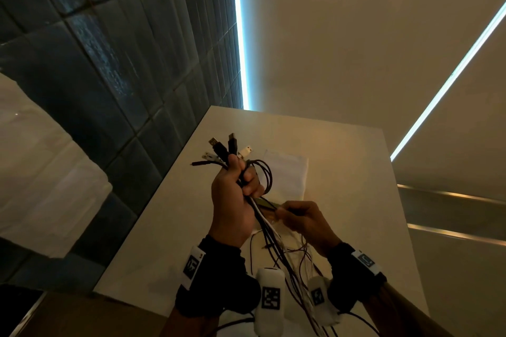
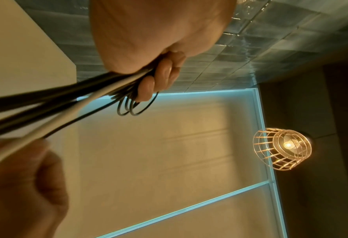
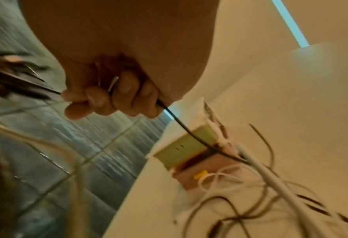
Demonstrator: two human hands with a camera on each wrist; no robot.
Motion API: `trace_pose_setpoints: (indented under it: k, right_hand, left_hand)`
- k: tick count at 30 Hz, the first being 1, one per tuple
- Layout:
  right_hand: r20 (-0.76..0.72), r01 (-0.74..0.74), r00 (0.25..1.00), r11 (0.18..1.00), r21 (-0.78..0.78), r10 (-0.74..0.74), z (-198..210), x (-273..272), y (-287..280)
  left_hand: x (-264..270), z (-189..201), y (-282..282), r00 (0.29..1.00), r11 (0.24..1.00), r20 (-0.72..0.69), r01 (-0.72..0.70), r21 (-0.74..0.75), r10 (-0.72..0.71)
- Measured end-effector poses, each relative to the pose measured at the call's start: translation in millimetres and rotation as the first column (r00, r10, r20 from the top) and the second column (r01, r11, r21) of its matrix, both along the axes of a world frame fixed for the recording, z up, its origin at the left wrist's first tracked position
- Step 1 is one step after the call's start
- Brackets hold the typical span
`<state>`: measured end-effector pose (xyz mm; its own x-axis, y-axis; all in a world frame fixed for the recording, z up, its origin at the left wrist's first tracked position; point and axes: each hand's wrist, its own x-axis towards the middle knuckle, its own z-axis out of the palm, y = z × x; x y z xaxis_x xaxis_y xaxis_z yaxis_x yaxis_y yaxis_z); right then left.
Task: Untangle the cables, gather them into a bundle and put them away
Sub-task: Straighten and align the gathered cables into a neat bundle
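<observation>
My left hand [image 1: 236, 191] is raised over the white table [image 1: 356, 172] and grips a bundle of black and white cables [image 1: 269, 230]. Their USB plugs [image 1: 224, 148] fan out above the fist, and a dark loop [image 1: 267, 172] sticks out to its right. The left wrist view shows the fingers [image 2: 162, 75] curled round the cables [image 2: 71, 103]. Just below and to the right, my right hand [image 1: 299, 217] pinches a thin black cable [image 3: 181, 124] that runs down to the table. Loose cable lengths [image 1: 295, 268] hang between my wrists.
A white cloth pouch [image 1: 287, 172] lies flat on the table behind my hands. In the right wrist view a small green and pink box [image 3: 187, 153] sits on the table among loose cables [image 3: 250, 193]. A dark tiled wall [image 1: 109, 63] stands to the left.
</observation>
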<state>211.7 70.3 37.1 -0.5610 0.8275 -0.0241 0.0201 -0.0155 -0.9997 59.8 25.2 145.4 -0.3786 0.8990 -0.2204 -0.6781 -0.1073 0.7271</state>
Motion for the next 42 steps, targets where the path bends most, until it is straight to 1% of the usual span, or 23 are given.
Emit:
trace_pose_setpoints:
  k: [2,4,8,13,16,18,20,22,24,26,28,30,32,35,37,38,40,42]
  right_hand:
    - [0.055,0.04,0.998,0.999,-0.007,-0.039,-23,3,4]
    - [0.07,0.07,0.995,0.997,-0.013,-0.069,-39,3,7]
    - [0.087,0.087,0.992,0.996,0.004,-0.087,-55,-1,12]
    - [0.113,0.104,0.989,0.993,-0.048,-0.098,-86,3,9]
    - [0.188,0.161,0.971,0.984,-0.072,-0.146,-97,12,10]
    - [0.252,0.23,0.943,0.973,-0.029,-0.216,-92,15,11]
    - [0.269,0.305,0.915,0.952,0.026,-0.301,-77,13,12]
    - [0.194,0.363,0.912,0.931,0.028,-0.362,-54,9,12]
    - [0.049,0.396,0.918,0.917,-0.038,-0.394,-26,3,13]
    - [-0.065,0.368,0.926,0.928,-0.047,-0.371,4,-4,13]
    - [-0.132,0.305,0.945,0.952,0.024,-0.299,31,-10,11]
    - [-0.187,0.221,0.961,0.972,0.081,-0.203,49,-15,6]
    - [-0.22,0.129,0.97,0.988,0.09,-0.106,58,-18,-1]
    - [-0.222,0.004,0.975,0.997,0.074,0.012,56,-21,-9]
    - [-0.184,-0.028,0.982,0.998,0.051,0.037,44,-20,-8]
    - [-0.166,-0.018,0.986,0.999,0.034,0.024,36,-19,-6]
    - [-0.133,0.009,0.991,1.0,-0.018,-0.011,24,-18,-2]
    - [-0.088,0.025,0.996,0.998,-0.051,-0.03,17,-17,0]
  left_hand:
    - [2,0,-2,0.998,1.0,-0.053,0.017,0.012,-0.016]
    - [4,1,-3,0.997,0.999,-0.073,0.028,0.021,-0.027]
    - [4,2,-1,0.996,0.999,-0.085,0.029,0.026,-0.027]
    - [-1,0,0,0.996,0.999,-0.084,0.016,0.049,-0.012]
    - [0,-3,-1,0.991,1.0,-0.13,0.018,0.018,-0.016]
    - [-1,-6,-1,0.988,1.0,-0.153,-0.005,-0.004,0.004]
    - [-4,-9,0,0.985,0.999,-0.171,-0.032,-0.03,0.027]
    - [-6,-13,2,0.981,0.996,-0.191,-0.037,-0.08,0.021]
    - [-2,-16,1,0.975,0.99,-0.221,-0.034,-0.136,0.004]
    - [4,-20,2,0.969,0.981,-0.247,-0.038,-0.191,-0.01]
    - [7,-23,3,0.965,0.971,-0.261,-0.045,-0.235,-0.018]
    - [7,-22,3,0.962,0.962,-0.272,-0.047,-0.268,-0.028]
    - [7,-18,1,0.966,0.959,-0.255,-0.031,-0.28,-0.043]
    - [6,-7,-2,0.99,0.973,-0.131,0.017,-0.231,-0.048]
    - [4,0,-1,0.999,0.986,-0.028,0.015,-0.167,-0.02]
    - [4,1,-1,1.0,0.99,0.0,0.002,-0.142,-0.002]
    - [5,-1,-1,1.0,0.993,0.001,-0.025,-0.113,0.025]
    - [6,-4,-2,1.0,0.994,-0.02,-0.024,-0.102,0.022]
